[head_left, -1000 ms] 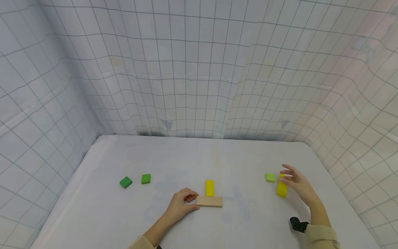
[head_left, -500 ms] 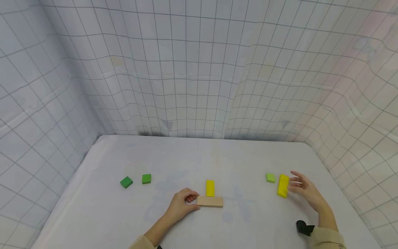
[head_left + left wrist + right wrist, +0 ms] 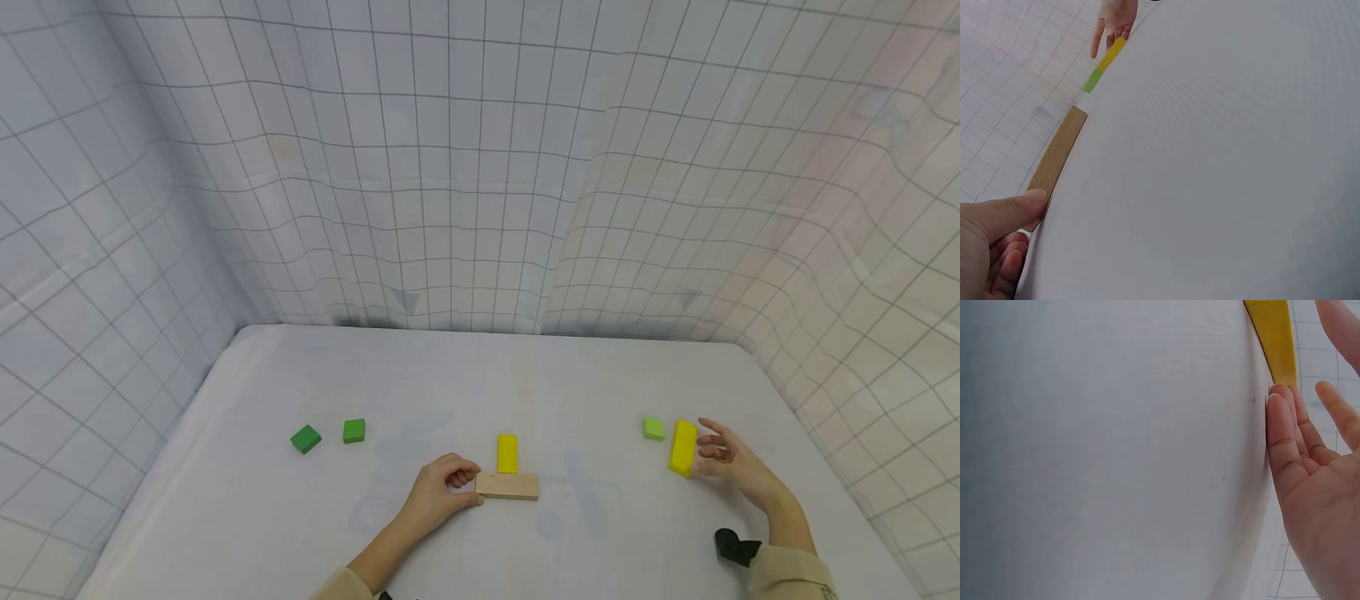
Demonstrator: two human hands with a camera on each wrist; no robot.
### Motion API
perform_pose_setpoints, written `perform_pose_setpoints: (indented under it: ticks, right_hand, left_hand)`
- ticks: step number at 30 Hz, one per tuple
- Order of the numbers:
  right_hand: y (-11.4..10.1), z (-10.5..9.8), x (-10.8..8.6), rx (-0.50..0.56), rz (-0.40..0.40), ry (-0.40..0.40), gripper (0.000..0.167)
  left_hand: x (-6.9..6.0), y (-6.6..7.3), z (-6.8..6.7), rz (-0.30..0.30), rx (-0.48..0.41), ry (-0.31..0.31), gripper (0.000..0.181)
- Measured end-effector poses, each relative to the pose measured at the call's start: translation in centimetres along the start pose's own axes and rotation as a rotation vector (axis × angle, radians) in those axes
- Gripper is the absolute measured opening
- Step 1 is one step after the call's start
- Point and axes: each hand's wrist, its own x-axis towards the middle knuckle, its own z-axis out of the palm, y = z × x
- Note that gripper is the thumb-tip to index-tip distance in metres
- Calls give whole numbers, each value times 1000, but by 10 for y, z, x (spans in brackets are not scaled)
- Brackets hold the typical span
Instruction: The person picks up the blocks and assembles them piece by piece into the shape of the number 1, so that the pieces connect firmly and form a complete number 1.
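My left hand (image 3: pixel 441 490) pinches the left end of a plain wooden block (image 3: pixel 510 486) that lies crosswise on the table. The thumb (image 3: pixel 1010 209) presses on the wood in the left wrist view, the other fingers curled below. A flat yellow block (image 3: pixel 507 453) lies just behind the wooden one, the two seeming to touch. At the right, my right hand (image 3: pixel 738 467) is beside a longer yellow block (image 3: pixel 682 448), fingers loosely extended and holding nothing. Its fingertips are close to that block (image 3: pixel 1275 344) in the right wrist view; contact is hard to tell.
A light green block (image 3: pixel 653 429) sits left of the right-hand yellow block. Two darker green blocks, one turned at an angle (image 3: pixel 306 439) and one squarer (image 3: pixel 354 431), lie on the left. Gridded cloth (image 3: pixel 480 208) hangs behind the white table (image 3: pixel 585 383). Something black (image 3: pixel 735 547) is by the right cuff.
My right hand has shifted right and toward me, off the far end of the longer yellow block, which is now uncovered. The left hand and wooden block stay in place.
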Motion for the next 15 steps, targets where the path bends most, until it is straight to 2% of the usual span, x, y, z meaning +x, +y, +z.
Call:
perform_pose_setpoints:
  ticks: [6, 15]
  right_hand:
    - [4, -1, 3, -30, 11, -4, 85]
    - [0, 2, 3, -67, 32, -13, 90]
  left_hand:
    - [0, 0, 0, -2, 7, 2, 31]
    - [0, -2, 1, 52, 7, 21, 30]
